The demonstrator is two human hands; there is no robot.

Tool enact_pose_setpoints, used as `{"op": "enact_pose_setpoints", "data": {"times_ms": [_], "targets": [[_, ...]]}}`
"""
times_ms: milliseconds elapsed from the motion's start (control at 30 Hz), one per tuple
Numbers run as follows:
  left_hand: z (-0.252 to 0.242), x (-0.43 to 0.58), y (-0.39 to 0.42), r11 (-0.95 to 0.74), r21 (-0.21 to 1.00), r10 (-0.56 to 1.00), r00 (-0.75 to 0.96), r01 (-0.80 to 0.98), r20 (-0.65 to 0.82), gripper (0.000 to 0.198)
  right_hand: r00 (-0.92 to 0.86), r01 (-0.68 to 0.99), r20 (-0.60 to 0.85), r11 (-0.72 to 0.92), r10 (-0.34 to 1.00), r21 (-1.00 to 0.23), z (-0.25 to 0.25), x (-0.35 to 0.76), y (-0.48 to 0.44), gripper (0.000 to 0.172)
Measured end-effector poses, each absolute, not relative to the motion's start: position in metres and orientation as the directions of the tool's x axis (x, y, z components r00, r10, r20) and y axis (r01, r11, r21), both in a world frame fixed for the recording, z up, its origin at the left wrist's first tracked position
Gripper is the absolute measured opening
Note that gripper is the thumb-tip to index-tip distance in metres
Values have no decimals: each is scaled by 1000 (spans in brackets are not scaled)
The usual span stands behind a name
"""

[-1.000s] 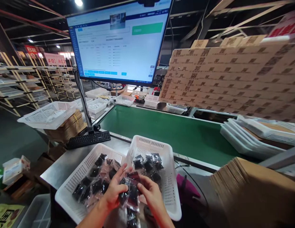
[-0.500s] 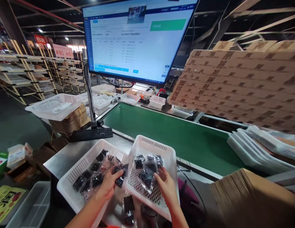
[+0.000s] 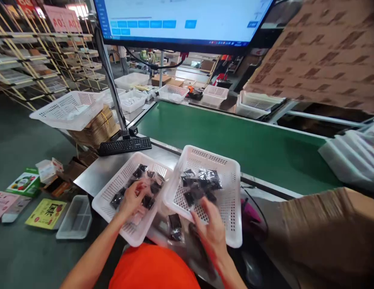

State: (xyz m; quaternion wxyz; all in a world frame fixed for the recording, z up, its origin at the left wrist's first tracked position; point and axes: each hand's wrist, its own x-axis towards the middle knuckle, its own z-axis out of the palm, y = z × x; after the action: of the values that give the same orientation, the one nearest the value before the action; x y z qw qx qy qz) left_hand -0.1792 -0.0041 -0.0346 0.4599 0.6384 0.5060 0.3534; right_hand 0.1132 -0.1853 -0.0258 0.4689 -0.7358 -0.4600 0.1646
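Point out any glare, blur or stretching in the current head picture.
Head view: white glare on the clear packets in the right-hand basket; head view: the right hand looks slightly smeared, the cardboard stack at lower right more so; head view: the screen glows brightly against darker surroundings; head view: wide-angle stretching towards the edges.

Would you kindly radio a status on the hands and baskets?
Left hand in left basket, among bagged black packets, grip unclear. Right hand, open, at near rim of right basket. Loose packet on bench between baskets; nothing obviously blocking.
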Motion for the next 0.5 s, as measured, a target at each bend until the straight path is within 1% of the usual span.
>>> {"op": "enact_pose_setpoints", "data": {"times_ms": [33, 67, 100, 133, 167, 200, 233, 267, 333, 400, 467, 500], "targets": [[-45, -197, 3, -114, 872, 949, 311, 477, -46, 51, 322, 589, 152, -72, 935, -805, -43, 107, -198, 60], [-55, -211, 7, -156, 785, 920, 377, 600, -105, 66, 76, 633, 35, -21, 996, -773, -62, 98, -207, 51], [-63, -222, 10, -201, 690, 884, 432, 695, -177, 87, -73, 704, -107, -25, 992, -710, -81, 88, -212, 58], [-71, -228, 12, -246, 598, 845, 472, 763, -253, 108, -131, 790, -238, -43, 962, -611, -99, 79, -214, 71], [-78, -230, 13, -294, 511, 803, 498, 808, -326, 127, -125, 871, -344, -63, 931, -486, -116, 71, -213, 85], [-84, -228, 13, -343, 434, 765, 516, 833, -386, 141, -76, 929, -410, -85, 909, -360, -130, 65, -209, 93], [-90, -223, 14, -396, 374, 726, 535, 839, -431, 148, -44, 959, -443, -87, 896, -271, -142, 62, -205, 95], [-96, -217, 15, -431, 350, 699, 553, 832, -454, 149, -44, 969, -452, -73, 891, -238, -152, 62, -201, 93], [-107, -202, 16, -416, 403, 685, 573, 815, -450, 149, -83, 959, -433, -47, 898, -281, -167, 66, -198, 81], [-117, -191, 16, -345, 528, 714, 582, 776, -389, 142, -93, 940, -379, -45, 921, -339, -175, 73, -203, 70], [-127, -187, 14, -279, 636, 759, 571, 720, -314, 134, -87, 923, -337, -52, 937, -382, -172, 78, -211, 58], [-131, -187, 13, -268, 663, 770, 569, 699, -289, 130, -107, 902, -312, -40, 944, -430, -165, 80, -216, 52]]}}
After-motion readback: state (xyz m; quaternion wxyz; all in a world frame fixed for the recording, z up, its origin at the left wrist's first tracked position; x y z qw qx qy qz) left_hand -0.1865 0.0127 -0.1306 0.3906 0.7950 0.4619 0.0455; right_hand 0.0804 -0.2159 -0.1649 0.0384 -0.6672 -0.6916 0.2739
